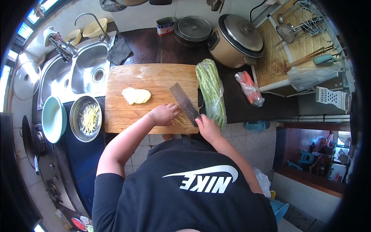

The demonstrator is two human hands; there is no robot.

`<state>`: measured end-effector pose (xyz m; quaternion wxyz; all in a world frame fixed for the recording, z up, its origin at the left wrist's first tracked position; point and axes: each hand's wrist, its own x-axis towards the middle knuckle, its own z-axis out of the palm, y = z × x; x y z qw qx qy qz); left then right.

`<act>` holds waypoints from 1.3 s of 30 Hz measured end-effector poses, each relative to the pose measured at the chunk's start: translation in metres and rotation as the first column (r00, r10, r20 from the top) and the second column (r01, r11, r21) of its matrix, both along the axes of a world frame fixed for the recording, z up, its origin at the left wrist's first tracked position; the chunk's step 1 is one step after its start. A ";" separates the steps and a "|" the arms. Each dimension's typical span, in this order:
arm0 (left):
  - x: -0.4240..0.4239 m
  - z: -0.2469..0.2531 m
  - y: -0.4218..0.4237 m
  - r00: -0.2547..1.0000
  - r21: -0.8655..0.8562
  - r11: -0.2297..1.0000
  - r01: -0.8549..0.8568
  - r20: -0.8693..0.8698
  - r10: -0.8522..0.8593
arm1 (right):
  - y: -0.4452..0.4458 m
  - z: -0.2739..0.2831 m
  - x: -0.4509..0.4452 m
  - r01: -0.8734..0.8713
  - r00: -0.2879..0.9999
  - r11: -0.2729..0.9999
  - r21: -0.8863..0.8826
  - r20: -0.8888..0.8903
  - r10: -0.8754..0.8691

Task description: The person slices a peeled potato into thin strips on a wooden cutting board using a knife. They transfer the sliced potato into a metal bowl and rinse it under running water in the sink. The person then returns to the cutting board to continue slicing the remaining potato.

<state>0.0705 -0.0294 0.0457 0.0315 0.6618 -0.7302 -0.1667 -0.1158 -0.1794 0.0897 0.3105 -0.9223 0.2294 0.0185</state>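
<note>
A wooden cutting board (pixel 139 116) lies before me on the dark counter. My right hand (pixel 209 127) grips a broad cleaver (pixel 185 103), its blade slanting up and left over the board's right part. Just left of the blade, my left hand (pixel 165 114) rests on pale cut strips (pixel 180 119), fingers bent; what lies beneath the fingers is hidden. Overlapping pale yellow slices (pixel 136 96), perhaps potato, lie on the board's left half. Similar thin strips (pixel 90 119) fill part of a steel bowl (pixel 72 121) beyond the board's left edge.
Bagged long green beans (pixel 211 92) lie along the board's right edge. Farther right is a wrapped reddish item (pixel 249 88). A rice cooker (pixel 237 43) and a lidded pot (pixel 192 29) stand behind. Leftward are a steel double sink (pixel 87 69), a dark cloth (pixel 119 51) and a light green bowl (pixel 54 119).
</note>
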 end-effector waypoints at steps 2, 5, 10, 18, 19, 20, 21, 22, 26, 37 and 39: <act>-0.003 -0.006 -0.006 1.000 -0.024 1.000 0.010 0.021 -0.009 | -0.003 0.001 -0.001 0.012 1.000 1.000 -0.004 0.019 -0.012; -0.009 -0.015 -0.010 0.998 0.009 0.999 -0.039 0.057 0.038 | -0.007 0.008 0.000 0.015 1.000 1.000 0.019 -0.025 -0.015; -0.019 -0.023 -0.012 0.979 0.110 0.980 -0.169 0.131 0.154 | -0.020 -0.001 0.001 -0.044 0.997 0.999 0.008 0.058 0.043; -0.020 0.007 -0.004 0.875 0.192 0.865 -0.464 -0.054 0.482 | -0.041 0.006 0.003 -0.100 0.993 0.993 0.065 0.076 0.094; -0.021 0.008 -0.003 0.843 0.184 0.839 -0.513 -0.078 0.532 | -0.043 0.008 0.003 -0.110 0.991 0.992 0.061 0.085 0.105; -0.021 0.007 -0.001 0.808 0.177 0.810 -0.559 -0.102 0.580 | -0.044 0.010 0.003 -0.120 0.989 0.991 0.057 0.093 0.114; -0.021 0.006 0.001 0.771 0.167 0.779 -0.604 -0.124 0.625 | -0.046 0.012 0.003 -0.130 0.987 0.990 0.051 0.105 0.124; -0.019 0.006 0.005 0.749 0.111 0.765 -0.634 -0.155 0.644 | -0.048 0.012 0.004 -0.150 0.983 0.988 0.044 0.115 0.144; -0.011 0.024 0.017 0.640 -0.066 0.653 -0.755 -0.294 0.710 | -0.054 0.017 0.007 -0.214 0.970 0.976 -0.038 0.107 0.217; 0.047 0.070 0.165 0.229 -0.158 0.176 -0.972 -0.433 0.872 | -0.031 0.050 0.039 -0.288 0.915 0.854 -0.433 0.139 0.379; 0.064 0.053 0.225 0.092 -0.159 0.008 -0.987 -0.532 0.842 | -0.006 0.055 0.061 -0.331 0.874 0.846 -0.418 0.203 0.442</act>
